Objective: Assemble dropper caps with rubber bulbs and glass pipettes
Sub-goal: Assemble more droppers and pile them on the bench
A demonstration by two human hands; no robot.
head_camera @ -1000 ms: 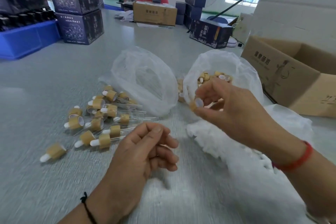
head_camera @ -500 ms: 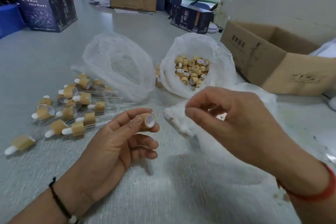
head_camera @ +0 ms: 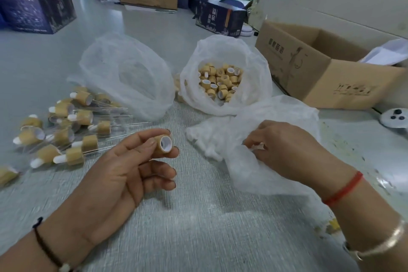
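Left hand (head_camera: 123,174) pinches a light, rigid cap (head_camera: 163,147) by its sides; right hand (head_camera: 284,150), beside it, pinches something white, seemingly a soft rubber bulb.

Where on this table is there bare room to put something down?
Bare grey table lies between the two forearms, and far left before the dark blue boxes. Crowded: finished wooden droppers at left, white plastic bags ahead.
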